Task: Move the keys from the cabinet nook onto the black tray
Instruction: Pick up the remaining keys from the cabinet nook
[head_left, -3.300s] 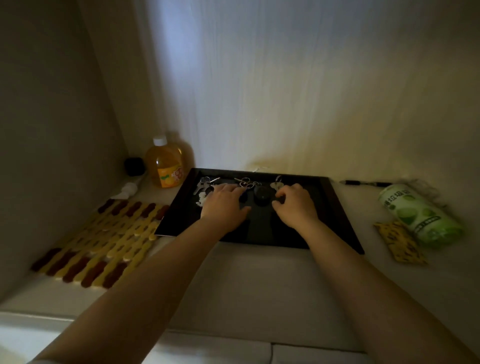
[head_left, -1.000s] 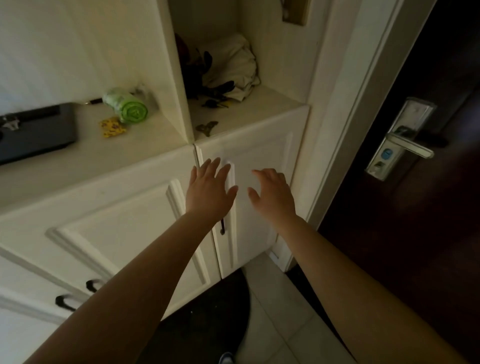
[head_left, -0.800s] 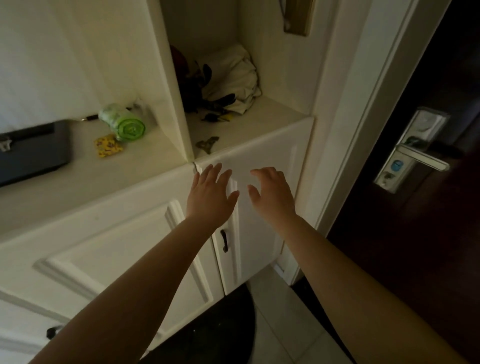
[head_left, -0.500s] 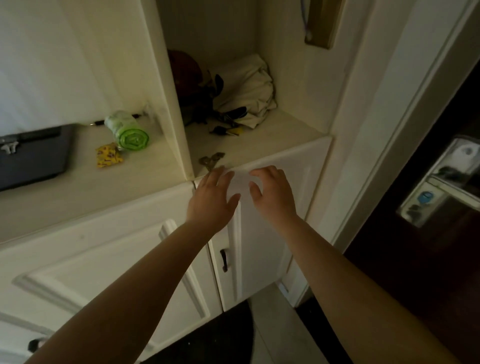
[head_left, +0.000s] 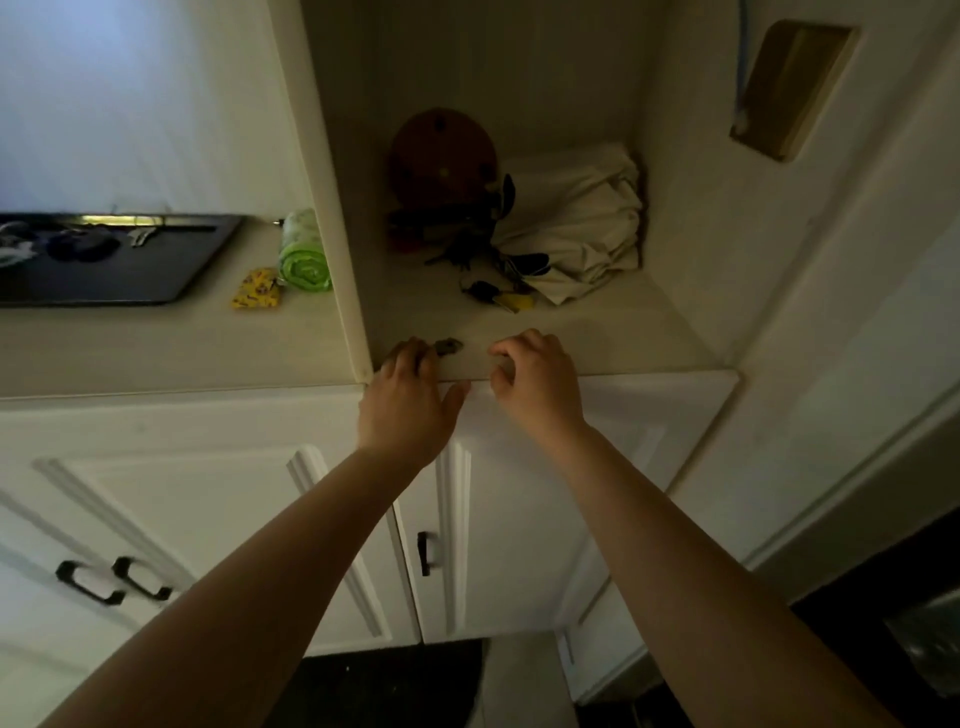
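A small dull metal key (head_left: 448, 346) lies near the front edge of the cabinet nook shelf (head_left: 623, 338). My left hand (head_left: 410, 400) rests at that edge with its fingertips on or just beside the key; no grip on it shows. My right hand (head_left: 535, 379) hovers to the right, fingers curled and apart, holding nothing. Farther back in the nook lies another bunch of keys with a yellow tag (head_left: 496, 293). The black tray (head_left: 171, 275) sits on the counter at the left with several keys and a dark fob on it.
A dark red helmet (head_left: 441, 156) and a bundled cream cloth (head_left: 576, 223) fill the back of the nook. A green bag roll (head_left: 304, 254) and a yellow pouch (head_left: 256, 289) lie between tray and divider panel (head_left: 332, 249). White cabinet doors (head_left: 208, 493) hang below.
My view swung from the tray to the nook. Both hands rose from the cabinet door front to the shelf edge, and my left fingers reached the small key.
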